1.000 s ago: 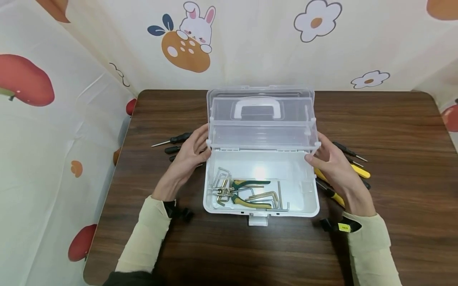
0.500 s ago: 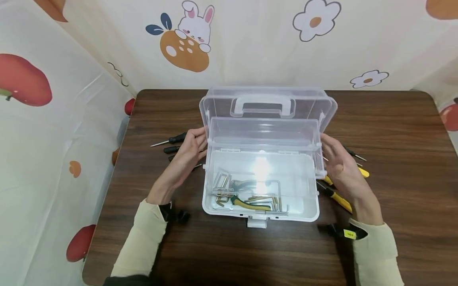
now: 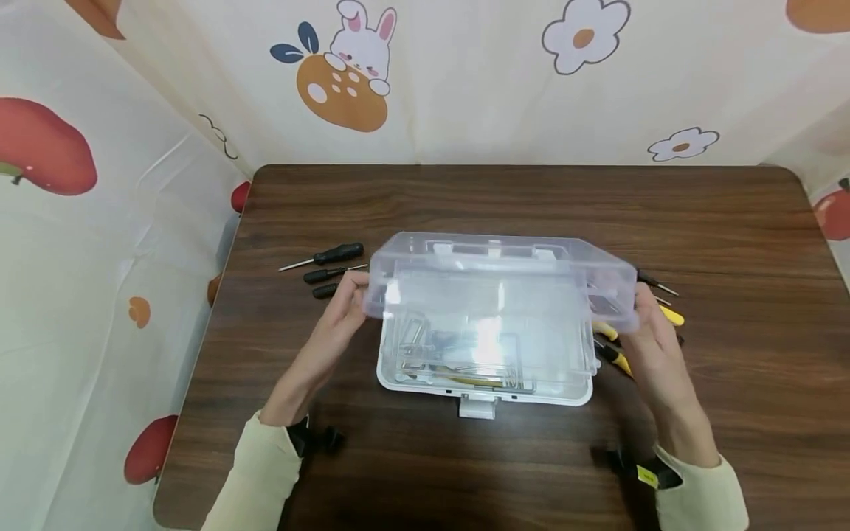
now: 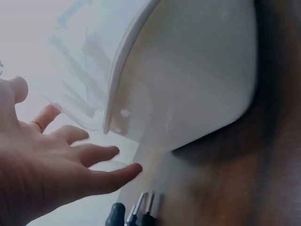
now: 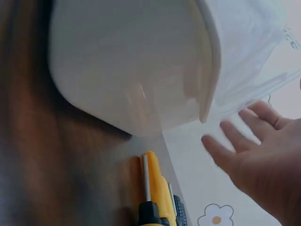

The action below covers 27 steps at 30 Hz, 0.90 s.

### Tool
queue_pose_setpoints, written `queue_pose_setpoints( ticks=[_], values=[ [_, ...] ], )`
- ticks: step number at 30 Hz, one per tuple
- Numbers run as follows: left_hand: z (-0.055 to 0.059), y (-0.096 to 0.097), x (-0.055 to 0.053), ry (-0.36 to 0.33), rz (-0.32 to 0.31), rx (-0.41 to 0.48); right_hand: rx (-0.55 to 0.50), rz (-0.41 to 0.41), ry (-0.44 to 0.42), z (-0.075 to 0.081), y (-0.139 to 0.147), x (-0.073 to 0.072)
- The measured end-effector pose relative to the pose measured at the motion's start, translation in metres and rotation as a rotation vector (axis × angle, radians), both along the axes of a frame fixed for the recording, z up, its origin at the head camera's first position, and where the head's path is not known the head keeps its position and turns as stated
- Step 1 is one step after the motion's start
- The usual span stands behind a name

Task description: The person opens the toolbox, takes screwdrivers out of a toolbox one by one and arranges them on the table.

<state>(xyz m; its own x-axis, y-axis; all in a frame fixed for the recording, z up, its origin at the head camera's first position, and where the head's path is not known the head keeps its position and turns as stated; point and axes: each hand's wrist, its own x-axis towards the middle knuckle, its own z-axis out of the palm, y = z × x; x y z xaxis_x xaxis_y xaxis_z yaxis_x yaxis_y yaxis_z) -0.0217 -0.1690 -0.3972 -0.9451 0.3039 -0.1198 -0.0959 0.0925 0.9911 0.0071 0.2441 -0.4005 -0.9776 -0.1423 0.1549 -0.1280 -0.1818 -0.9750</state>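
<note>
A white toolbox point(image 3: 387, 375) lies on the table with its clear lid point(image 3: 494, 248) tilted partway over it. My left hand point(image 3: 320, 348) is at the lid's left end, my right hand point(image 3: 672, 380) at its right end. Both wrist views show the fingers extended and spread, not curled round anything. Beneath the clear plastic, pliers with a yellow-green handle point(image 3: 474, 382) and several hex keys lie in the base, blurred by glare. In the left wrist view the toolbox side point(image 4: 188, 80) fills the upper right; the right wrist view shows its other side point(image 5: 122, 61).
Left of the toolbox lie black screwdrivers, one point(image 3: 339, 253) behind the others. To its right, partly behind my right hand, are yellow-and-black tools point(image 3: 672, 316) and another black screwdriver point(image 3: 654, 282). A patterned curtain point(image 3: 465, 88) hangs behind the table point(image 3: 750, 243).
The lid has swung forward and down from upright, now covering much of the base. Both hands have moved toward the front with it; the right hand also shifted outward.
</note>
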Motion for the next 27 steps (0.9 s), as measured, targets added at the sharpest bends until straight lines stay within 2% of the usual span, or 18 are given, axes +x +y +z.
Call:
queue_pose_setpoints(
  ticks=[5,9,13,17,20,23,27],
  values=[
    [-0.005,-0.002,0.019,-0.039,-0.005,-0.037,0.0,-0.009,0.039,-0.009,-0.001,0.019],
    [-0.01,-0.002,0.028,-0.083,-0.01,-0.042,-0.029,0.018,0.065,-0.02,0.001,0.028],
    [-0.013,-0.004,0.033,-0.108,-0.023,-0.038,-0.024,0.036,0.034,-0.026,0.003,0.035],
    [-0.015,-0.006,0.037,-0.111,-0.031,-0.069,0.061,0.012,-0.066,-0.026,0.004,0.042],
    [-0.017,-0.008,0.039,-0.107,-0.028,-0.076,0.107,0.002,-0.108,-0.027,0.005,0.045],
    [-0.02,-0.009,0.04,-0.11,-0.027,-0.04,0.104,0.008,-0.11,-0.03,0.005,0.047],
    [-0.022,-0.009,0.041,-0.126,-0.023,-0.013,0.026,0.041,-0.104,-0.037,0.003,0.049]
  ],
)
